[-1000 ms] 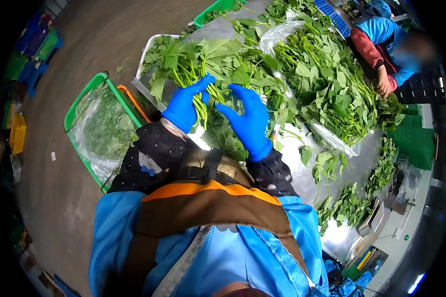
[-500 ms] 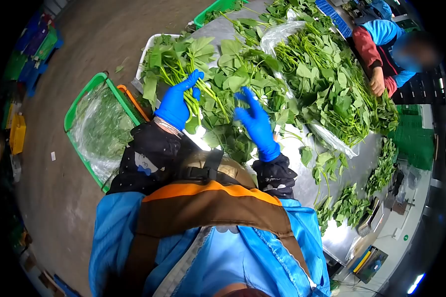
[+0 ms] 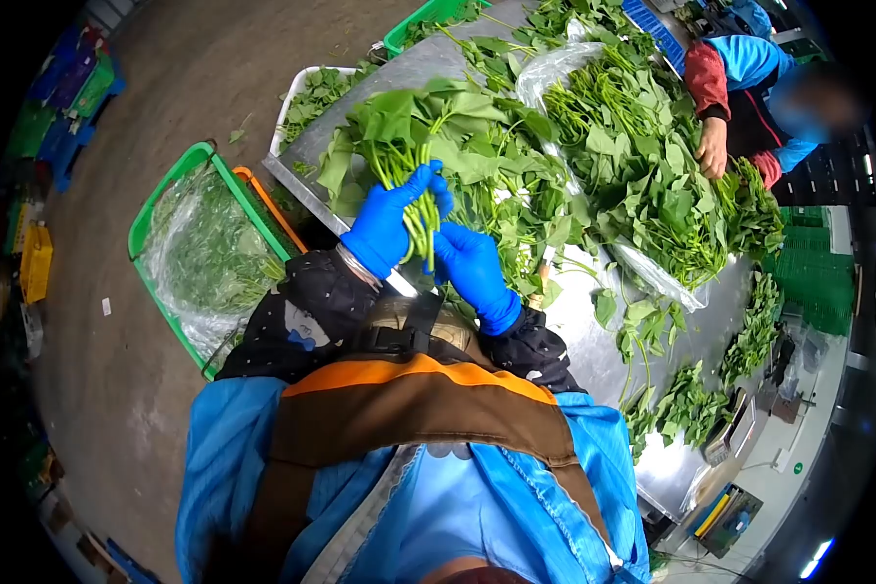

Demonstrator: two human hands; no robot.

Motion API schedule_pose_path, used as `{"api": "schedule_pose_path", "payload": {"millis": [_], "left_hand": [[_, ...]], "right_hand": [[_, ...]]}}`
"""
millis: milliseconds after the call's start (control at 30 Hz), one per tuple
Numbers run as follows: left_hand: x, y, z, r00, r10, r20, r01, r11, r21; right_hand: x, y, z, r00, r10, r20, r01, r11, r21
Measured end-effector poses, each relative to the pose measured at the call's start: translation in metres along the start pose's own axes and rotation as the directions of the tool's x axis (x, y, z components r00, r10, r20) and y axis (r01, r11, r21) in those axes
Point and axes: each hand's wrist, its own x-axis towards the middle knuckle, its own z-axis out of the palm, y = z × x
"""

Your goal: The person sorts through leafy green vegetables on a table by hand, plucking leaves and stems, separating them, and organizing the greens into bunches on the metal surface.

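Observation:
My left hand [image 3: 384, 222], in a blue glove, is wrapped round the stems of a bunch of leafy greens [image 3: 394, 131], leaves pointing away from me. Close beside it, my right hand [image 3: 474, 271], also blue-gloved, has its fingers drawn together at the lower stem ends; whether it grips any stem is hard to tell. Beneath and beyond both hands, more loose greens [image 3: 521, 175] lie on a metal table [image 3: 579, 316]. A clear plastic sheet [image 3: 545, 73] runs between the heaps.
A green basket [image 3: 146, 209] lined with plastic holds greens at the left. Behind it stand a white bin [image 3: 287, 102] and another green crate [image 3: 399, 34]. Across the table, a co-worker's hand [image 3: 712, 146] touches the large heap. Green netting or crates [image 3: 813, 277] are at the right.
My left hand has moved right with the bunch, now more upright. My right hand has come in to the stem ends, its fingers closing. The co-worker's hand has shifted left.

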Motion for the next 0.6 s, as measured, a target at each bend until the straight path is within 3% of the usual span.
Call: {"api": "schedule_pose_path", "payload": {"millis": [33, 133, 167, 267, 300, 400, 433, 467, 533, 600], "left_hand": [[-0.001, 0.001, 0.004, 0.996, 0.047, -0.076, -0.044, 0.998, 0.044], [0.001, 0.01, -0.004, 0.987, 0.157, -0.046, -0.154, 0.985, 0.075], [0.0, 0.009, -0.004, 0.977, 0.207, -0.05, -0.201, 0.974, 0.108], [-0.005, -0.003, 0.002, 0.98, 0.107, -0.167, -0.09, 0.99, 0.107], [-0.004, -0.006, -0.001, 0.988, 0.071, -0.136, -0.063, 0.996, 0.062], [-0.022, -0.005, -0.012, 0.983, -0.143, -0.119, 0.138, 0.989, -0.049], [-0.035, -0.01, -0.015, 0.976, -0.195, -0.101, 0.174, 0.968, -0.183], [-0.046, -0.016, -0.029, 0.975, -0.19, -0.113, 0.193, 0.981, 0.022], [-0.069, -0.022, -0.032, 0.962, -0.272, 0.024, 0.273, 0.959, -0.073], [-0.074, -0.02, -0.025, 0.97, -0.24, -0.039, 0.242, 0.967, 0.075]], "right_hand": [[0.0, 0.003, -0.002, 1.0, -0.006, 0.012, 0.006, 0.998, -0.057], [0.006, 0.007, -0.003, 0.911, -0.365, -0.191, 0.353, 0.931, -0.096], [0.006, 0.006, -0.003, 0.939, -0.278, -0.203, 0.31, 0.939, 0.148], [0.003, 0.0, -0.002, 0.992, -0.071, 0.105, 0.083, 0.989, -0.123], [0.003, 0.004, 0.0, 0.986, -0.016, 0.165, 0.027, 0.997, -0.067], [0.0, 0.006, -0.005, 0.958, 0.027, 0.284, 0.041, 0.972, -0.232], [-0.003, 0.01, -0.014, 0.913, 0.018, 0.407, 0.067, 0.979, -0.194], [0.001, 0.015, -0.025, 0.957, -0.06, 0.283, 0.128, 0.965, -0.228], [0.021, 0.028, -0.051, 0.974, -0.223, 0.029, 0.221, 0.923, -0.316], [0.057, 0.053, -0.087, 0.934, -0.184, -0.305, 0.143, 0.978, -0.151]]}}
